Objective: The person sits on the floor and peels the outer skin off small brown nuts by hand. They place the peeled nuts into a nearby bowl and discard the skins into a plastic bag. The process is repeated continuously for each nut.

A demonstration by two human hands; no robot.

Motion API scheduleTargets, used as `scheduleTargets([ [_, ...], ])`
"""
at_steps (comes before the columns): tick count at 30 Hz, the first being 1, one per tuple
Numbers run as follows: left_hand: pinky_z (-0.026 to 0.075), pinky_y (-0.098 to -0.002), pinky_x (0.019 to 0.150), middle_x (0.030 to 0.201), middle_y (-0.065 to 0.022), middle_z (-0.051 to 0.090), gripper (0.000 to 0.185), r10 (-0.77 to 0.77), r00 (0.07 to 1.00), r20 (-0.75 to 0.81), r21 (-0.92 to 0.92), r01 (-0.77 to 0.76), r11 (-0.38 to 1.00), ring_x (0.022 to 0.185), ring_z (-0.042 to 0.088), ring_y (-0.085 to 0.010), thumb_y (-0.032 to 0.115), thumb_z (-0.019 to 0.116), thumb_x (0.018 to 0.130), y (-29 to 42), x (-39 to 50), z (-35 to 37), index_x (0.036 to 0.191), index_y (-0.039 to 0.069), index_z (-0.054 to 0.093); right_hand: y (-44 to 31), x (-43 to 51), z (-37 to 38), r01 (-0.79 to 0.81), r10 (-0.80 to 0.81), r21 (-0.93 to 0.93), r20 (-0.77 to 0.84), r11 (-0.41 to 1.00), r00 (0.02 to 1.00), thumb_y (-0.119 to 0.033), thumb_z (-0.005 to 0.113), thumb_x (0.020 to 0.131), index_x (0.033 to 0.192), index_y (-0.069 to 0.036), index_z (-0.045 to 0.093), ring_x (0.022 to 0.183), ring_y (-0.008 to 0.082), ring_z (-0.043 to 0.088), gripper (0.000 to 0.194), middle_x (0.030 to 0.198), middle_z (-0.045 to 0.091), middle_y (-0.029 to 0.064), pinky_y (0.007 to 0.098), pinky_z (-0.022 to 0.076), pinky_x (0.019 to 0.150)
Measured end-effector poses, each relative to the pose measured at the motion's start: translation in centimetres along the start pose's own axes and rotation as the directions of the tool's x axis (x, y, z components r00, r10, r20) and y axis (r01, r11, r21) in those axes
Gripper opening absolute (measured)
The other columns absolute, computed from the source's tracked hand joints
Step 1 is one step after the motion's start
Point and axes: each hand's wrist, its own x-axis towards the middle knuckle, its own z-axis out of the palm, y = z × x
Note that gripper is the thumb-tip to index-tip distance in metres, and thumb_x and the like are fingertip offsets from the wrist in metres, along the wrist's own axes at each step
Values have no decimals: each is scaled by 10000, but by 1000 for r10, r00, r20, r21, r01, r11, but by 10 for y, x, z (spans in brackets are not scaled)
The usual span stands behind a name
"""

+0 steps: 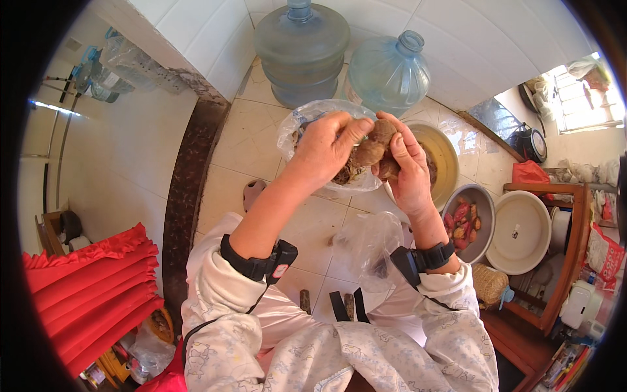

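A clump of brown, knobbly tubers point(371, 153) is held up in front of me. My right hand point(409, 164) grips the clump from the right, fingers behind it and thumb on its front. The thumb and fingers of my left hand point(325, 147) are at its upper left side; whether they pinch it is hard to tell. Beneath the hands stands a clear plastic bag point(365, 183) with brown scraps inside. Partly behind my right hand is a yellowish basin point(448, 161) with dark matter in it.
Two large blue water bottles point(303, 59) stand by the tiled wall. To the right are a grey basin point(482, 250) of reddish tubers, a white basin point(519, 232) and a wooden cabinet point(568, 289). A crumpled plastic bag point(374, 245) lies between my legs. A red curtain point(98, 294) hangs left.
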Motion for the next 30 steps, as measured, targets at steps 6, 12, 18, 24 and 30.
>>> scheduleTargets([
  [6,407,-329,564,694,-76,547,287,229,971,-64,50,-226,973,617,508,-166,168,711,911,6,-8,6,783,-50,576,10,-1,-4,48,-62,-199,-66,979,996,-267,474,1058,1401,-74,518,675,52,559,396,879,632,-5,197,404,548],
  [12,423,-415,568,705,-162,557,286,297,947,-122,61,-292,955,613,525,-343,183,677,918,-2,-6,12,755,-16,552,16,-4,-4,-93,97,119,-26,989,995,-308,477,1051,1377,-77,533,675,91,572,404,905,642,4,227,422,554],
  [18,384,-402,535,613,-174,485,398,-34,990,-138,-122,17,992,533,469,-297,264,581,1000,0,-5,9,721,-7,499,7,-3,-4,-127,78,318,161,940,984,-375,485,1033,1414,-86,471,795,116,589,478,1044,633,13,257,452,583],
  [24,418,-356,553,656,-123,540,305,139,990,5,-72,-139,988,589,499,-268,261,565,1013,11,-14,14,846,7,542,8,-7,1,-147,142,302,39,942,989,-365,484,1032,1427,-78,449,714,141,588,490,987,634,32,266,456,579],
  [30,421,-396,549,658,-191,553,293,210,974,-81,-49,-215,975,601,518,-373,221,545,1016,11,-17,18,826,-2,530,17,-7,-6,-226,142,489,202,843,969,-360,492,1026,1414,-80,458,571,166,550,479,865,627,65,271,438,547],
])
